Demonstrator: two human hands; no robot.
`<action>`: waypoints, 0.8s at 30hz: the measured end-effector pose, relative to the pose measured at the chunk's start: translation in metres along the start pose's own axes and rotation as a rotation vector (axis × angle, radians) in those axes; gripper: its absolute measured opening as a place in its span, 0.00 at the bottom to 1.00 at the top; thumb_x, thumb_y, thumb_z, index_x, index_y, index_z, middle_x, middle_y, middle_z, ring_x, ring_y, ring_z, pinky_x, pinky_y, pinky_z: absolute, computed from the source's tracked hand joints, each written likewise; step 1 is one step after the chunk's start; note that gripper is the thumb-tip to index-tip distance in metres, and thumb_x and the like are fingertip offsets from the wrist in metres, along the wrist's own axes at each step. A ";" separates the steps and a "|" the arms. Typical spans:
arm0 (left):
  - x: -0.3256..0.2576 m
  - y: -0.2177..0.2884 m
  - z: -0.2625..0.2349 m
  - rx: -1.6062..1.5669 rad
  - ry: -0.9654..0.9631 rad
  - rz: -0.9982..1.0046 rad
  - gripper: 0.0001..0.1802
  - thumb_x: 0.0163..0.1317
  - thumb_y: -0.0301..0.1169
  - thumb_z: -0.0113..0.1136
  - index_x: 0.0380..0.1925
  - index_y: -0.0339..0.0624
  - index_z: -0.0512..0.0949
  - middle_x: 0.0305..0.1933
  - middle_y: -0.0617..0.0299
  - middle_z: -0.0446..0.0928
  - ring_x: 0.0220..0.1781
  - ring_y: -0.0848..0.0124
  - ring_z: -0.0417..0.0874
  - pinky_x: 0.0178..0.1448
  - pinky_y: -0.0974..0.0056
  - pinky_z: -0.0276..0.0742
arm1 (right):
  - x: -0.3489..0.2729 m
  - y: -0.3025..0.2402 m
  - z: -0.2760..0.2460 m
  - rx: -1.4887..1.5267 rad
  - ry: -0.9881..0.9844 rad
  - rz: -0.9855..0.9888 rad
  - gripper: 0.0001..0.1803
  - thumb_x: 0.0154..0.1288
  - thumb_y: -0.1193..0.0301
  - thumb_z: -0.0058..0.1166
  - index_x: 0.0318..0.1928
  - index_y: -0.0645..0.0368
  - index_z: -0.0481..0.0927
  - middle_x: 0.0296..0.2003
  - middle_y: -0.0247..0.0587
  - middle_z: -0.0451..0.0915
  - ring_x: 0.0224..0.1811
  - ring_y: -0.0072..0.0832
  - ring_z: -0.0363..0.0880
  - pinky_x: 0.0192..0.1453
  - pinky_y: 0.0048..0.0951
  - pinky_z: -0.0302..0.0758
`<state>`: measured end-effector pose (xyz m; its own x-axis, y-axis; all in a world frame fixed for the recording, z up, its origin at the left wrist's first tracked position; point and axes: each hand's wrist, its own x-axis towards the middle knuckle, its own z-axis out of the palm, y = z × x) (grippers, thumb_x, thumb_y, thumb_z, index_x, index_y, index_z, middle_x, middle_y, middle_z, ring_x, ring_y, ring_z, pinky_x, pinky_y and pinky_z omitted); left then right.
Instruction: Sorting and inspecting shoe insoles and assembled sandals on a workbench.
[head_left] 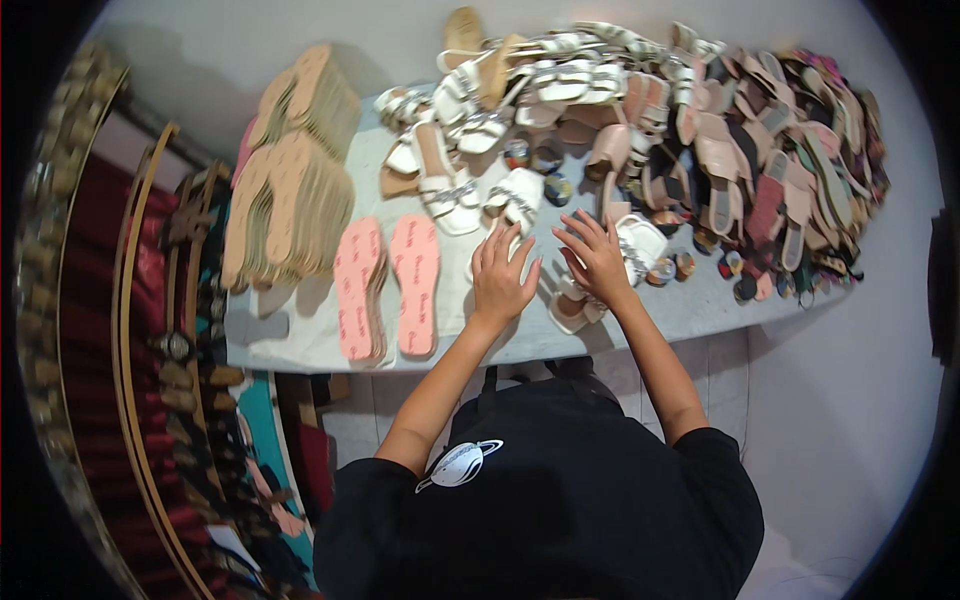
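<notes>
Table: the pale-topped table (270,345) bears the footwear and soles; clock directions run from between the two hands
Small rounds: multicoloured round pieces (557,190) at 12 o'clock, with more at 3; too small to tell whether they are containers or hold anything
Pink soles: two upright-lying rows, a left stack (360,290) and a right stack (416,285), side by side at 9 o'clock
Tan soles: tall stacks (300,200) at 10 o'clock, behind the pink ones
White pile: white sandals (575,80) heaped at 12 o'clock, overlapping one another
Mixed pile: pink, dark and green footwear (770,170) crowded at 2 o'clock
Rail: a curved wooden rail (124,300) at 9 o'clock, off the table
Near sandals: one white sandal (520,190) at 11 o'clock, by the left fingertips; another white sandal (643,243) at 3, beside the right hand; hands and wrists hide parts of the near sandals
Left hand: the left hand (503,272) has fingers extended and parted, gripping nothing visible; contact below cannot be told
Right hand: the right hand (597,262) is likewise spread, palm down, nothing visibly grasped; contact unclear
</notes>
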<state>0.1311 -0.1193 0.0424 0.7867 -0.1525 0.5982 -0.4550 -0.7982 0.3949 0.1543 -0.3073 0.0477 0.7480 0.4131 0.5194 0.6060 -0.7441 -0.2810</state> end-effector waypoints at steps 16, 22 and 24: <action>0.139 0.151 0.131 -0.291 -0.010 0.331 0.19 0.52 0.36 0.62 0.45 0.45 0.78 0.58 0.56 0.69 0.62 0.54 0.65 0.62 0.49 0.57 | -0.051 0.144 -0.147 -0.197 0.226 0.273 0.18 0.57 0.72 0.55 0.50 0.46 0.77 0.55 0.33 0.72 0.65 0.37 0.63 0.69 0.57 0.45; 0.190 0.191 0.177 -0.277 -0.004 0.415 0.18 0.52 0.35 0.62 0.45 0.46 0.78 0.57 0.56 0.69 0.62 0.55 0.65 0.62 0.52 0.58 | -0.038 0.220 -0.193 -0.281 0.166 0.187 0.19 0.55 0.72 0.55 0.49 0.46 0.77 0.53 0.33 0.73 0.64 0.37 0.64 0.68 0.58 0.47; 0.209 0.200 0.194 -0.251 0.013 0.440 0.19 0.52 0.35 0.61 0.46 0.45 0.77 0.56 0.55 0.69 0.61 0.54 0.65 0.61 0.52 0.58 | -0.029 0.249 -0.207 -0.309 0.148 0.167 0.18 0.55 0.72 0.55 0.49 0.46 0.77 0.53 0.33 0.73 0.64 0.36 0.64 0.68 0.58 0.48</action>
<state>0.2856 -0.4240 0.1108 0.4934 -0.4348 0.7534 -0.8298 -0.4950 0.2577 0.2278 -0.6128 0.1296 0.7686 0.2095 0.6045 0.3524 -0.9273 -0.1267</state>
